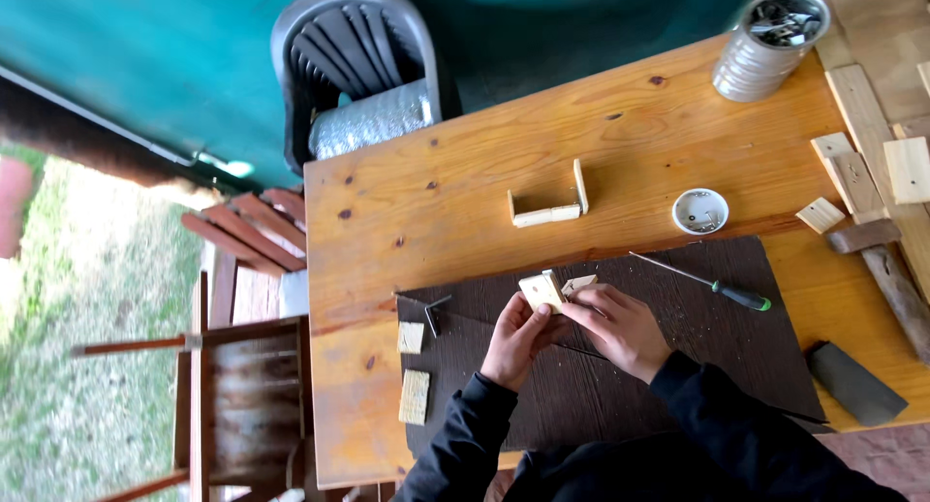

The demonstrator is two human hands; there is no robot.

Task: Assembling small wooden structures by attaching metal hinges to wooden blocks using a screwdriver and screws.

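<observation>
Wood pieces: two small pale blocks (pixel 542 290) pressed together at an angle, held just above the dark mat (pixel 678 366), near the table's front edge.
Left hand: left hand (pixel 515 339) closed around the lower block, thumb up its side.
Right hand: right hand (pixel 617 329) pinching the second, smaller piece against the first.
Step in hand: by the look of it, fitting or aligning two parts of a little wooden frame; a steady grip and square edges seem called for.
On the mat: two flat offcuts (pixel 414 366) at left, screwdriver with green handle (pixel 712 284) at right.
Further back: an L-shaped wooden assembly (pixel 552 205) and a small white dish (pixel 699 211) on the table (pixel 465 182).
Far corner: a metal can (pixel 770 43) of hardware.
Hard to make out: how the pieces are joined; fingers cover the seam.
</observation>
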